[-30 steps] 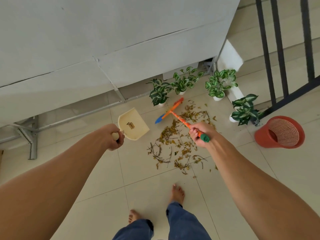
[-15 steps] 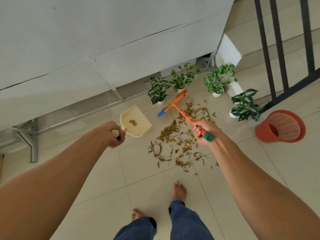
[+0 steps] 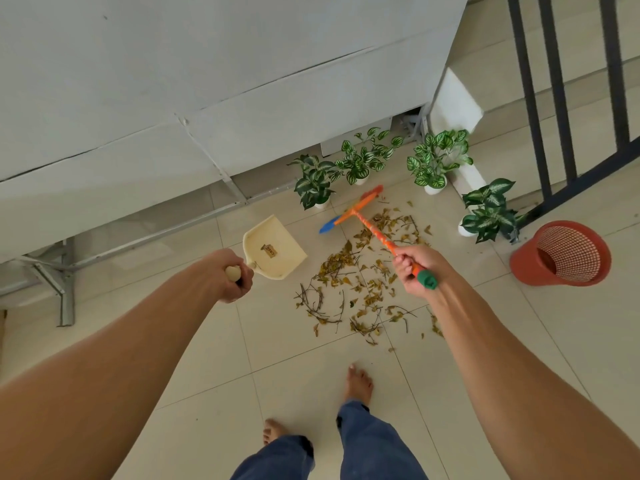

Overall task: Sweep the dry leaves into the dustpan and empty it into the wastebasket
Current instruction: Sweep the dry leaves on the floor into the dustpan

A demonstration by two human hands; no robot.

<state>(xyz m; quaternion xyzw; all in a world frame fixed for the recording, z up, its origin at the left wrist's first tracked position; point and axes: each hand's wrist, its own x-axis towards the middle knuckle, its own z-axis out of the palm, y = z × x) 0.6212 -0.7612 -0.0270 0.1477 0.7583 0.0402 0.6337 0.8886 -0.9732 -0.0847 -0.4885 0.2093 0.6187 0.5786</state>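
Dry leaves and thin twigs (image 3: 363, 285) lie scattered on the tiled floor in front of me. My left hand (image 3: 230, 277) grips the handle of a cream dustpan (image 3: 277, 249), held just left of the pile with a small label in its tray. My right hand (image 3: 414, 268) grips the orange, green-capped handle of a broom (image 3: 353, 213); its orange and blue head sits at the far edge of the leaves. A red mesh wastebasket (image 3: 562, 252) lies tipped on its side at the right.
Several potted plants (image 3: 434, 162) stand in a row behind the leaves, along a grey wall (image 3: 207, 81). A black railing (image 3: 561, 98) rises at the right. A metal bracket (image 3: 62, 282) sits at the left. My bare feet (image 3: 358, 382) are just behind the pile.
The broom head has moved farther out, toward the plants at the far edge of the leaves. The dustpan stays left of the pile with little change.
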